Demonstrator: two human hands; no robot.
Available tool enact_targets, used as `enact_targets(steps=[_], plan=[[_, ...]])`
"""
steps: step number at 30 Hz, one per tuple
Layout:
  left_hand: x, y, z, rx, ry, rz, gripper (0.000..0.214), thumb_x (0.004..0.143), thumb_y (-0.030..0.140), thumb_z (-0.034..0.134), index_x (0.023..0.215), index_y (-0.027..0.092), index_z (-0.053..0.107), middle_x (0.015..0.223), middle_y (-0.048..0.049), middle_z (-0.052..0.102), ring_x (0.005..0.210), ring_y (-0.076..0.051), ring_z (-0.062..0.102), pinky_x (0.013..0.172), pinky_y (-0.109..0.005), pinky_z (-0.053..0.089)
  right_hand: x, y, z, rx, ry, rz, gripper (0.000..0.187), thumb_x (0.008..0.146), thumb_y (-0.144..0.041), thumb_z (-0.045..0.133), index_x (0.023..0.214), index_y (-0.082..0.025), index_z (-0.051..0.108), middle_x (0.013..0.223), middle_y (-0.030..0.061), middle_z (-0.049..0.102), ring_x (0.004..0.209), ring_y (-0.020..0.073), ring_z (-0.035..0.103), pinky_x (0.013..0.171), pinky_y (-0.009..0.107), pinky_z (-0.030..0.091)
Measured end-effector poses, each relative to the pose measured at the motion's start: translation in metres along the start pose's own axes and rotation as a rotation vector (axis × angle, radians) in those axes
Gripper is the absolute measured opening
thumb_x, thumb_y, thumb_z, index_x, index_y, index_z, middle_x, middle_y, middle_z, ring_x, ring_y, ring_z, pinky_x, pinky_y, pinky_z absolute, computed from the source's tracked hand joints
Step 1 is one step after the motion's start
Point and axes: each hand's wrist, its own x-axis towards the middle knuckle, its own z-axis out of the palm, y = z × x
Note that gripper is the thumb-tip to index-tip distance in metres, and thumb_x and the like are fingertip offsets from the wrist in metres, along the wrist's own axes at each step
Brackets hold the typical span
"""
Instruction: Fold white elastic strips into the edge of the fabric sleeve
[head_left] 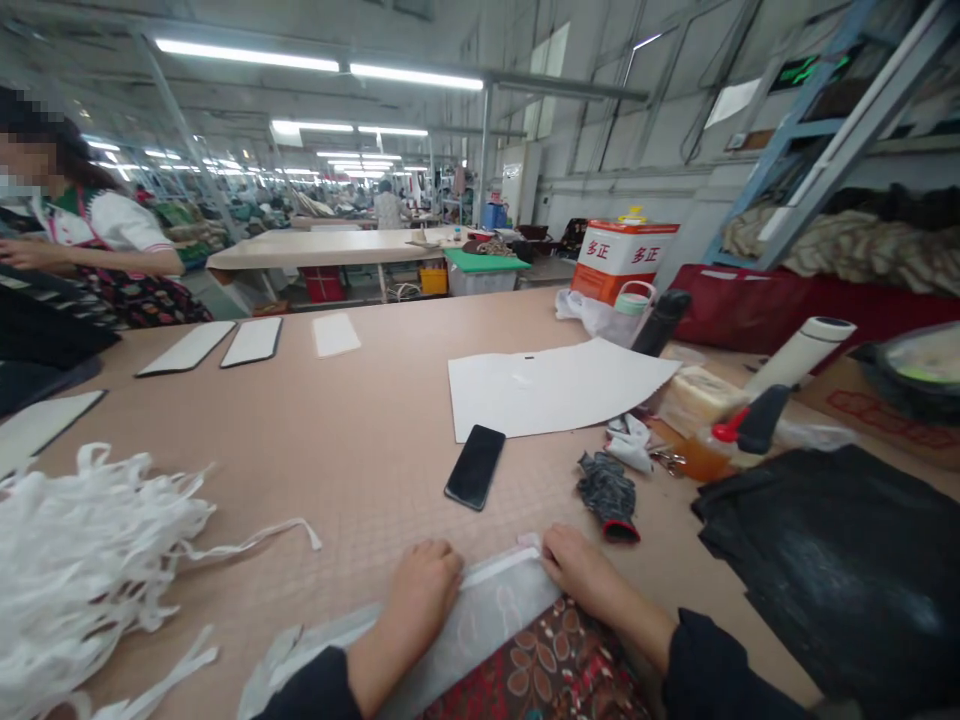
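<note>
My left hand (421,590) rests knuckles-down on a clear plastic bag (491,610) that lies at the near table edge over a brown flower-patterned fabric (551,668). My right hand (577,565) pinches the bag's upper right corner, by its white zip strip. Both hands press the bag flat against the table. A black phone (475,466) lies just beyond the hands. A dark glove with a red cuff (609,494) sits to the right of it.
A heap of white strips (82,560) fills the near left. White paper (551,388), bottles (799,355), a red-and-white tin (622,258) and black sheeting (840,560) crowd the right. A person (82,245) works at the far left beside flat white panels (217,345).
</note>
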Motion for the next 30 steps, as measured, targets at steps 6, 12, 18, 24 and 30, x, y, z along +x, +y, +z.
enact_targets(steps=[6,12,18,24,30], plan=[[0.045,0.044,0.022,-0.185,0.186,0.083,0.017,0.085,0.03,0.048,0.095,0.021,0.059,0.097,-0.0037,0.057,0.091,-0.02,0.049,0.078,-0.033,0.037,-0.009,-0.004,-0.014,0.274,0.058,0.02,0.007,0.079,-0.015,0.044,0.075,-0.02,0.043,0.075,0.0014,0.054,0.072,0.0169,0.051,0.064,0.027,0.038],[0.061,0.05,0.039,-0.354,0.196,-0.001,0.009,0.076,0.028,0.06,0.077,0.019,0.059,0.082,-0.0006,0.059,0.085,-0.019,0.051,0.075,-0.03,0.035,0.009,-0.001,-0.005,0.76,0.075,-0.005,0.024,0.072,-0.01,0.049,0.094,-0.02,0.047,0.075,-0.0026,0.056,0.072,0.0142,0.055,0.065,0.024,0.041],[0.066,0.051,0.045,-0.378,0.192,-0.011,0.008,0.077,0.026,0.056,0.076,0.019,0.06,0.078,-0.0006,0.061,0.081,-0.018,0.053,0.073,-0.03,0.036,0.015,0.005,0.004,0.869,0.163,0.004,0.025,0.072,-0.01,0.048,0.096,-0.019,0.049,0.078,-0.0006,0.059,0.078,0.016,0.057,0.073,0.028,0.043],[0.062,0.057,0.059,-0.197,0.289,0.018,0.014,0.082,0.019,0.05,0.084,0.021,0.063,0.081,-0.0026,0.059,0.081,-0.018,0.054,0.072,-0.03,0.04,0.019,0.008,0.018,0.617,0.267,0.027,0.027,0.073,-0.008,0.05,0.098,-0.019,0.052,0.083,0.0018,0.057,0.081,0.0172,0.054,0.077,0.03,0.042],[0.057,0.056,0.071,0.049,0.396,0.168,0.021,0.084,0.011,0.047,0.099,0.02,0.059,0.085,-0.0032,0.056,0.08,-0.019,0.052,0.07,-0.033,0.044,0.02,0.006,0.017,0.353,0.289,-0.043,0.014,0.074,-0.005,0.052,0.078,-0.018,0.053,0.085,0.0037,0.053,0.084,0.0185,0.048,0.075,0.029,0.04]])
